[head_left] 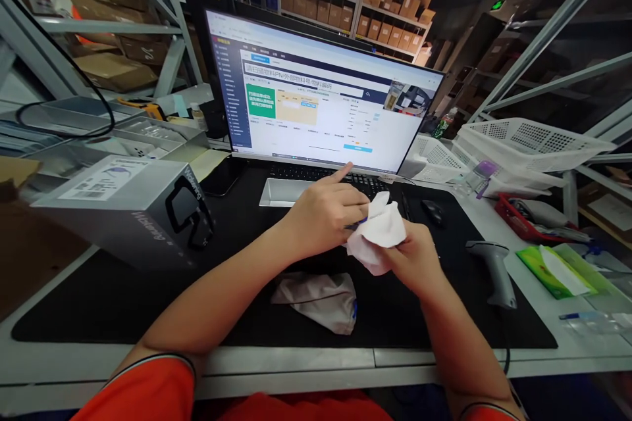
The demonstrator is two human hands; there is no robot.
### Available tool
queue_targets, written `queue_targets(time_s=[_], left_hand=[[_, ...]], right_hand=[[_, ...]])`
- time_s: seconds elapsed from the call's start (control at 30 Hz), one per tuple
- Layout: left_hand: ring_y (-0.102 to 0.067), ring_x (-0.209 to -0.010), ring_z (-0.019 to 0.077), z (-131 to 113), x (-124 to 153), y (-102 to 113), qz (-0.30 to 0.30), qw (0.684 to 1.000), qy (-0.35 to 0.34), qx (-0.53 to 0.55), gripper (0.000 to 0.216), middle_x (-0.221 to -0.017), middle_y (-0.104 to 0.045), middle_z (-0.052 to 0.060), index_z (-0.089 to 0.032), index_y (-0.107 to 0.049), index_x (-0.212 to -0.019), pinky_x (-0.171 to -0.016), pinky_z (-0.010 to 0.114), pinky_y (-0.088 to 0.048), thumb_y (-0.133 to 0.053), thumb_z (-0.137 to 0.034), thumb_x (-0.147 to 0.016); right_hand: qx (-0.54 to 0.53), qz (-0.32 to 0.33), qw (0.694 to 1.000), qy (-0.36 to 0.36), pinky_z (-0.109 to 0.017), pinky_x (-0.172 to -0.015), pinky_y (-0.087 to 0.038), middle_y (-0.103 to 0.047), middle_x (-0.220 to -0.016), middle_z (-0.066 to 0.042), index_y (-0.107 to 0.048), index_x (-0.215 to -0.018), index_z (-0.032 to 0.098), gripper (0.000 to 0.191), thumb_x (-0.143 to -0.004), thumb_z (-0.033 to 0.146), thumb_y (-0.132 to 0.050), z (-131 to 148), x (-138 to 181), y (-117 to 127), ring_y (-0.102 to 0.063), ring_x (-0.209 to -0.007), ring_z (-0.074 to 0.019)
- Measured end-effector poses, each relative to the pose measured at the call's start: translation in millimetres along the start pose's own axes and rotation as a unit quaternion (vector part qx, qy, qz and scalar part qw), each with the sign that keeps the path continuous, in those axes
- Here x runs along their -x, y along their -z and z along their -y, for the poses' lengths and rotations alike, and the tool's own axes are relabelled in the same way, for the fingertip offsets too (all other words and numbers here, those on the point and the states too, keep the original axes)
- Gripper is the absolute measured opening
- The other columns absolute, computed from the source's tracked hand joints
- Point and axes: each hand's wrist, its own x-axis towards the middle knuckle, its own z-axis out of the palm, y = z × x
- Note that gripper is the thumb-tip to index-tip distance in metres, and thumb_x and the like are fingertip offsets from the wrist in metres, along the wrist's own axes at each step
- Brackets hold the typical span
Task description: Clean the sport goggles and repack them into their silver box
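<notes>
White tissue (378, 233), 1: bunched between the hands above the black mat (237, 316), probably held from both sides for steadiness. Right hand (419, 256): pinching the tissue. Left hand (328, 214): forefinger extended, other fingers curled against the tissue; whether they grip anything, cannot tell. Grey pouch (318, 296), 1: near the mat's front edge, presumably for easy reach. Red tray (503, 216): plastic-wrapped items (543, 212). Green packet (538, 268): 1 sheet (563, 271) protruding. Grey box (162, 210): closed, contents unseen.

The left hand (323, 218) extends one finger (342, 172) forward, just beside the curled right hand (419, 258).
</notes>
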Motion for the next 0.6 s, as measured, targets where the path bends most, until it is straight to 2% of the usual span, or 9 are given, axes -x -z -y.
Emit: queue_targets(time_s=[0.1,0.17,0.23,0.3,0.37,0.4,0.5,0.6], left_hand=[[-0.073,-0.086,0.0153,5.9,0.8,10.5,0.002,0.995,0.04,0.091,0.016,-0.096,-0.079,0.001,-0.022,-0.076,-0.096,-0.127,0.057,-0.026,-0.069,-0.016,-0.082],[-0.074,-0.086,0.0152,4.5,0.8,16.6,0.005,0.992,0.061,0.112,0.021,-0.098,-0.079,0.0,-0.023,-0.076,-0.098,-0.129,0.058,-0.018,-0.069,-0.015,-0.08],[-0.074,-0.087,0.0154,0.5,0.6,19.0,0.008,0.991,0.068,0.112,0.022,-0.099,-0.079,-0.001,-0.024,-0.077,-0.099,-0.129,0.06,-0.01,-0.068,-0.015,-0.08],[-0.074,-0.086,0.0155,-3.1,0.5,17.6,0.007,0.992,0.068,0.104,0.022,-0.098,-0.079,-0.001,-0.023,-0.077,-0.1,-0.13,0.059,-0.006,-0.069,-0.015,-0.081],[-0.074,-0.084,0.0155,-4.2,0.7,14.0,0.003,0.993,0.065,0.094,0.021,-0.096,-0.079,0.0,-0.021,-0.077,-0.099,-0.13,0.059,-0.008,-0.068,-0.015,-0.081],[-0.074,-0.083,0.0154,-3.8,0.9,12.0,-0.001,0.994,0.066,0.086,0.02,-0.095,-0.078,0.001,-0.02,-0.077,-0.098,-0.13,0.059,-0.01,-0.068,-0.015,-0.081],[-0.073,-0.081,0.0151,-0.5,1.7,7.8,-0.024,0.995,0.076,0.057,0.019,-0.093,-0.078,0.0,-0.02,-0.076,-0.097,-0.129,0.059,-0.017,-0.067,-0.016,-0.081],[-0.072,-0.079,0.0148,1.9,1.8,7.0,-0.059,0.994,0.084,0.041,0.02,-0.092,-0.078,0.001,-0.019,-0.075,-0.097,-0.127,0.059,-0.023,-0.066,-0.015,-0.08]], right_hand=[[-0.065,0.144,0.987,-0.008,-0.024,-0.054,-0.035,-0.052,-0.056,0.002,-0.06,-0.059,0.018,0.029,-0.078,0.033,-0.074,-0.4,-4.9,22.6,-0.043,-0.055,-0.0115],[-0.082,0.221,0.972,-0.009,-0.024,-0.052,-0.035,-0.053,-0.055,0.002,-0.064,-0.06,0.017,0.03,-0.081,0.036,-0.072,1.4,-7.5,38.1,-0.043,-0.054,-0.0113],[-0.095,0.266,0.959,-0.003,-0.023,-0.049,-0.032,-0.052,-0.054,0.001,-0.065,-0.059,0.016,0.034,-0.084,0.038,-0.07,3.5,-10.0,47.9,-0.041,-0.051,-0.0102],[-0.124,0.279,0.952,0.002,-0.023,-0.047,-0.03,-0.051,-0.052,0.001,-0.064,-0.055,0.015,0.04,-0.082,0.044,-0.072,3.9,-12.2,50.8,-0.039,-0.049,-0.0094],[-0.152,0.255,0.955,-0.001,-0.024,-0.045,-0.03,-0.05,-0.05,0.001,-0.061,-0.051,0.017,0.043,-0.075,0.048,-0.078,1.5,-13.4,48.6,-0.038,-0.047,-0.0093],[-0.161,0.221,0.962,-0.008,-0.024,-0.044,-0.03,-0.048,-0.049,0.002,-0.057,-0.049,0.018,0.045,-0.072,0.047,-0.081,-0.6,-13.4,46.4,-0.037,-0.046,-0.009],[-0.174,0.07,0.982,-0.029,-0.022,-0.042,-0.027,-0.043,-0.046,0.005,-0.044,-0.045,0.02,0.053,-0.062,0.037,-0.091,-8.6,-11.7,38.5,-0.033,-0.045,-0.0071],[-0.212,-0.064,0.975,-0.027,-0.02,-0.042,-0.026,-0.044,-0.047,0.006,-0.041,-0.048,0.019,0.057,-0.056,0.033,-0.095,-17.1,-10.9,31.4,-0.033,-0.045,-0.0056]])
